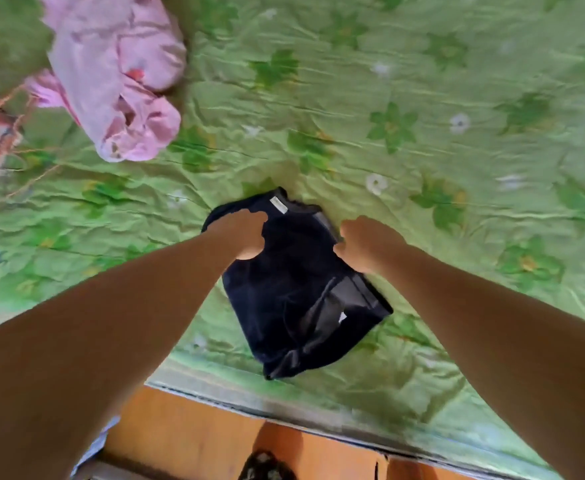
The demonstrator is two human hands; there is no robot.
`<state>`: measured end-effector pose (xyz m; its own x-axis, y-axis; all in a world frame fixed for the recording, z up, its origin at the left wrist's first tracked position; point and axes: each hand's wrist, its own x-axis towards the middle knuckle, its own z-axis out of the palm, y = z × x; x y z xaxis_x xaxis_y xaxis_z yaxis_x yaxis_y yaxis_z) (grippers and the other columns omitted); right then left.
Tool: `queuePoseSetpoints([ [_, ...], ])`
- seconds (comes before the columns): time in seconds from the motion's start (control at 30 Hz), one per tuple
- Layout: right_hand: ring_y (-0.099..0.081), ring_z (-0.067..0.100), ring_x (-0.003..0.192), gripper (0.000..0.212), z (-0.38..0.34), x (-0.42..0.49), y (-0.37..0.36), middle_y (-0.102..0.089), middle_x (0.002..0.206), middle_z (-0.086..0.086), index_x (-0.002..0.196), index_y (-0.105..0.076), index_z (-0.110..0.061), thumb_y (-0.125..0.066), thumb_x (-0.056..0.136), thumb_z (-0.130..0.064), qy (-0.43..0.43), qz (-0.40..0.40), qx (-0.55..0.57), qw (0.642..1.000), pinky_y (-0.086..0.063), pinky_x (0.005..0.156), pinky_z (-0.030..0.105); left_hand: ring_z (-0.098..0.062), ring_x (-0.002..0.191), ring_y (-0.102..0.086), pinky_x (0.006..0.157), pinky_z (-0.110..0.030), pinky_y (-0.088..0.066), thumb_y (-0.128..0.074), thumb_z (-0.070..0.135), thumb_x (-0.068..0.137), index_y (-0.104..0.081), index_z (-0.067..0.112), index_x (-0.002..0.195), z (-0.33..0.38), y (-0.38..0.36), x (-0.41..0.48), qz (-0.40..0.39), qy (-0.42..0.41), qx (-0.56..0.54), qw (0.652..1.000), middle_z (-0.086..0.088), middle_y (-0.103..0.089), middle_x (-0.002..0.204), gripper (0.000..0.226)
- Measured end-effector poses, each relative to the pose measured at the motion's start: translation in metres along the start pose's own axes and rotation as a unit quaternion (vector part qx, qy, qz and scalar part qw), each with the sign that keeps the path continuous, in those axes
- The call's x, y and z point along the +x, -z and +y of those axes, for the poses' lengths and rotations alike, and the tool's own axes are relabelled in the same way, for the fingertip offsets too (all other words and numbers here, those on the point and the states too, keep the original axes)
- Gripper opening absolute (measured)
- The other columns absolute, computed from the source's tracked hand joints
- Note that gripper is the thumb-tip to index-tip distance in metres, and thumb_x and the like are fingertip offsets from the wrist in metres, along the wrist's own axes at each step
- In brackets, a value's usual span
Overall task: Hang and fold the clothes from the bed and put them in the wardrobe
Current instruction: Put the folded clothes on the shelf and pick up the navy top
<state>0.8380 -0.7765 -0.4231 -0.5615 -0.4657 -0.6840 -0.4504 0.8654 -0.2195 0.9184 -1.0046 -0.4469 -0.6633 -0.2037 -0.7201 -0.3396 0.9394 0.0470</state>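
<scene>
Folding judged in hand: dark garment (294, 289) laid on bed (422, 133) near front edge. Far end gripped by left hand (242, 233) and right hand (367, 244), fingers curled round cloth. Next: far end likely brought onto near hem, edges aligned.

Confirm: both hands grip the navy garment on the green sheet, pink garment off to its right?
Wrong side: the head view shows the pink garment up and left of the navy garment. The left hand and right hand do grip it, on the green sheet.
</scene>
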Motion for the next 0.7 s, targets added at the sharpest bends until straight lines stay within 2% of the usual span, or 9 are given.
queuePoseSetpoints([
  [0.1, -0.06, 0.036, 0.112, 0.04, -0.015, 0.041, -0.03, -0.059, 0.127, 0.014, 0.137, -0.049, -0.012, -0.049, 0.104, -0.036, -0.03, 0.011, 0.021, 0.999, -0.051, 0.087, 0.041, -0.039, 0.123, -0.05, 0.097, -0.051, -0.049, -0.043, 0.005, 0.092, -0.031, 0.027, 0.152, -0.028, -0.013, 0.056, 0.029, -0.007, 0.023, 0.999, -0.014, -0.044, 0.14, 0.065],
  [0.17, -0.059, 0.037, 0.115, 0.046, -0.022, 0.058, -0.054, -0.058, 0.128, 0.015, 0.14, -0.043, -0.011, -0.052, 0.103, -0.038, -0.064, 0.025, 0.041, 0.997, -0.05, 0.086, 0.042, -0.039, 0.126, -0.048, 0.098, -0.051, -0.047, -0.043, 0.003, 0.093, -0.024, 0.028, 0.155, -0.04, -0.017, 0.086, 0.051, -0.012, 0.034, 0.998, -0.014, -0.042, 0.143, 0.069],
  [0.3, -0.058, 0.038, 0.115, 0.045, -0.029, 0.074, -0.088, -0.057, 0.122, 0.015, 0.133, -0.044, -0.009, -0.059, 0.1, -0.035, -0.125, 0.122, 0.077, 0.982, -0.052, 0.087, 0.047, -0.038, 0.127, -0.049, 0.099, -0.053, -0.044, -0.05, 0.008, 0.093, -0.034, 0.025, 0.149, -0.054, -0.023, 0.121, 0.072, -0.013, -0.003, 0.997, -0.01, -0.045, 0.143, 0.061],
  [0.4, -0.06, 0.039, 0.106, 0.027, -0.028, 0.071, -0.091, -0.059, 0.11, 0.015, 0.119, -0.057, -0.008, -0.056, 0.099, -0.027, -0.146, 0.174, 0.108, 0.968, -0.05, 0.082, 0.044, -0.037, 0.116, -0.056, 0.093, -0.044, -0.048, -0.058, 0.016, 0.091, -0.054, 0.013, 0.13, -0.053, -0.026, 0.119, 0.093, -0.045, -0.046, 0.994, -0.012, -0.058, 0.127, 0.039],
  [0.47, -0.058, 0.039, 0.102, 0.023, -0.028, 0.061, -0.086, -0.058, 0.106, 0.016, 0.112, -0.06, -0.007, -0.052, 0.098, -0.023, -0.141, 0.207, 0.123, 0.96, -0.044, 0.075, 0.04, -0.037, 0.108, -0.059, 0.087, -0.042, -0.049, -0.058, 0.016, 0.091, -0.058, 0.009, 0.122, -0.053, -0.027, 0.107, 0.121, -0.082, -0.073, 0.987, -0.015, -0.061, 0.119, 0.032],
  [0.57, -0.056, 0.039, 0.093, 0.016, -0.03, 0.038, -0.069, -0.056, 0.095, 0.015, 0.1, -0.052, -0.008, -0.052, 0.095, -0.023, -0.131, 0.227, 0.158, 0.952, -0.033, 0.07, 0.036, -0.038, 0.104, -0.058, 0.078, -0.042, -0.045, -0.05, 0.011, 0.094, -0.053, 0.009, 0.125, -0.052, -0.013, 0.081, 0.163, -0.101, -0.096, 0.977, -0.016, -0.059, 0.116, 0.031],
  [0.63, -0.051, 0.036, 0.08, 0.015, -0.03, 0.016, -0.051, -0.053, 0.085, 0.012, 0.098, -0.044, -0.011, -0.053, 0.093, -0.023, -0.124, 0.216, 0.202, 0.947, -0.035, 0.068, 0.037, -0.041, 0.095, -0.059, 0.069, -0.039, -0.036, -0.047, 0.01, 0.096, -0.045, 0.008, 0.126, -0.05, 0.004, 0.06, 0.183, -0.088, -0.091, 0.975, -0.016, -0.058, 0.098, 0.03],
  [0.7, -0.048, 0.034, 0.075, 0.017, -0.028, -0.009, -0.03, -0.053, 0.082, 0.012, 0.104, -0.045, -0.01, -0.054, 0.093, -0.019, -0.111, 0.226, 0.232, 0.94, -0.036, 0.067, 0.038, -0.044, 0.089, -0.061, 0.067, -0.039, -0.034, -0.045, 0.012, 0.096, -0.04, 0.009, 0.129, -0.046, 0.025, 0.035, 0.191, -0.08, -0.092, 0.974, -0.013, -0.053, 0.083, 0.033],
])
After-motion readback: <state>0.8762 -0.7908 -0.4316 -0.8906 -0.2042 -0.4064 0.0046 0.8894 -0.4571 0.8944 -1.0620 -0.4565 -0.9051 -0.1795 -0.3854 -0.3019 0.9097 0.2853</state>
